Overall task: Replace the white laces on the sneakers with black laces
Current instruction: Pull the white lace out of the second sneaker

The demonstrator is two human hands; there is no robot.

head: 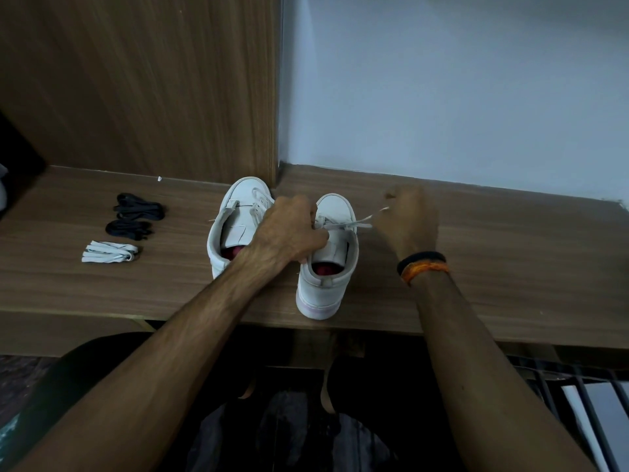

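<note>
Left hand (289, 229) grips right sneaker (328, 257); right hand (410, 219) pinches white lace (354, 224).

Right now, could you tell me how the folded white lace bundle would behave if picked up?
The white lace bundle is probably floppy and light: flat strands, loosely folded. With nothing visibly tying it, it may unfold when lifted.

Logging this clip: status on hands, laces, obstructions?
Left hand grips right sneaker; right hand pulls its white lace. Black laces untouched at left. Nothing in the way.
</note>
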